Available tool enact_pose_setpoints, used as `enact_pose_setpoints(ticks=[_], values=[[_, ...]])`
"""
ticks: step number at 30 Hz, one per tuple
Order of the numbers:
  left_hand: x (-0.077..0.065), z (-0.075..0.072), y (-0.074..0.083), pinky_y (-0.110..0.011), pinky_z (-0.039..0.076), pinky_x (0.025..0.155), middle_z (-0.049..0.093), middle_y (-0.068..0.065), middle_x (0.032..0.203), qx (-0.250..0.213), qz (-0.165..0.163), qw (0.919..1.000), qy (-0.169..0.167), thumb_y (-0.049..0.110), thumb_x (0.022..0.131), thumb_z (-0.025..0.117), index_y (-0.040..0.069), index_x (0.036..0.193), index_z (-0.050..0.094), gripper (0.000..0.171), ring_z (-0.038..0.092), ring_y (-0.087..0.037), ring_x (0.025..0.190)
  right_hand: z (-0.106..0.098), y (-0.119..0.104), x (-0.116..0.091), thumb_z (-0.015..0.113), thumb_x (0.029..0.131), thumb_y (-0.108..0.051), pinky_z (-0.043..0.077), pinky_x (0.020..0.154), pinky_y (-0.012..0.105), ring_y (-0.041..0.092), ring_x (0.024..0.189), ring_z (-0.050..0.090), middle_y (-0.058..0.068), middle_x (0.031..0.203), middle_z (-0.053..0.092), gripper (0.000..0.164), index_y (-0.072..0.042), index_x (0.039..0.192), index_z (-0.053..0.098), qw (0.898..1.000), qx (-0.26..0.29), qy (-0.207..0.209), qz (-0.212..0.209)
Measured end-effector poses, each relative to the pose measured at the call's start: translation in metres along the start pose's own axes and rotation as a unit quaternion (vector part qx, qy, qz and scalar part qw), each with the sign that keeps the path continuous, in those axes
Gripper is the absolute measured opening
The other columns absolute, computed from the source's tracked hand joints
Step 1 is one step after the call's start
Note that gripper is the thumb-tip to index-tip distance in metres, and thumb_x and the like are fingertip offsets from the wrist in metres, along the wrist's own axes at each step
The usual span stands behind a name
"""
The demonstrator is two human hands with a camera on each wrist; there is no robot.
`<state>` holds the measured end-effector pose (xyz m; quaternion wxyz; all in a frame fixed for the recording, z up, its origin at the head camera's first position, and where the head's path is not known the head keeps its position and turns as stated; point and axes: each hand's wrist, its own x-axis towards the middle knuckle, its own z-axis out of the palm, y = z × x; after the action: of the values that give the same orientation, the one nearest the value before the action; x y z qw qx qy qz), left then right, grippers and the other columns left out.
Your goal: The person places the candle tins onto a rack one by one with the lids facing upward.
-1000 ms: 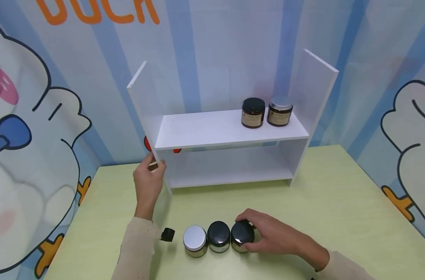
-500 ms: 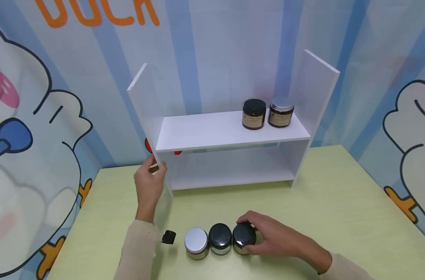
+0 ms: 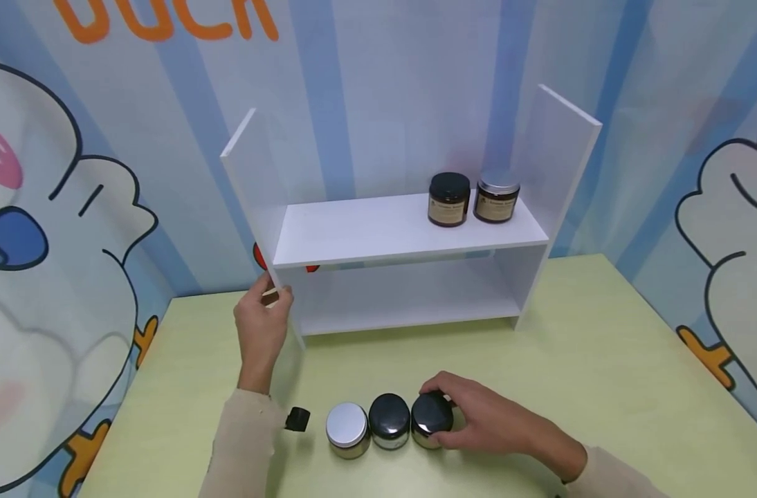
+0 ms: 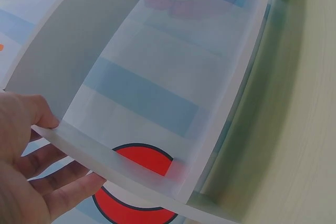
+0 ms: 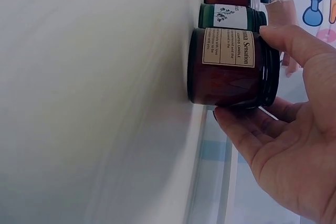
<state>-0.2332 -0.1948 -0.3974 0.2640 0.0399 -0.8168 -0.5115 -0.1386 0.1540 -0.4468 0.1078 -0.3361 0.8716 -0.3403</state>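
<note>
My left hand (image 3: 262, 332) pinches the left side panel of a white two-tier shelf (image 3: 353, 232), thumb on the inner face and fingers behind, as the left wrist view shows. At the front, my right hand (image 3: 484, 418) grips a scented candle jar (image 5: 226, 77) of brown glass with a black lid, thumb and fingers on opposite sides near the lid. It stands on the table at the right end of a row. Beside it is a green candle jar (image 5: 223, 16) with a black lid and white label, then a brown candle jar (image 3: 347, 429) with a silver lid.
On the shelf's upper board, toward the right, stand a black-lidded jar (image 3: 449, 200) and a silver-lidded jar (image 3: 497, 198). The light green table (image 3: 603, 360) runs back to a printed blue-striped backdrop (image 3: 391, 97). A black device (image 3: 297, 419) juts from the left sleeve.
The head view shifts slightly. Both hands keep their places, the left on the shelf panel and the right on the black-lidded candle jar.
</note>
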Motion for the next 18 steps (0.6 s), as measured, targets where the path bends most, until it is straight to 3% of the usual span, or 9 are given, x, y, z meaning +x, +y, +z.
enact_pose_setpoints(ticks=[18], values=[[0.0004,-0.0002,-0.001,-0.051,0.059,0.087,0.069,-0.015,0.122,0.001,0.008,1.0,0.003,0.018,0.096,0.063,0.008,0.134,0.066,0.04,0.068,-0.034,0.106,0.0036,0.0014,0.0001,0.082,0.085,-0.034,0.055,0.092,0.029,0.006,0.109,0.059,-0.012,0.121,0.061,0.052,-0.021,0.129,0.058,0.999,0.024,0.024,-0.013]])
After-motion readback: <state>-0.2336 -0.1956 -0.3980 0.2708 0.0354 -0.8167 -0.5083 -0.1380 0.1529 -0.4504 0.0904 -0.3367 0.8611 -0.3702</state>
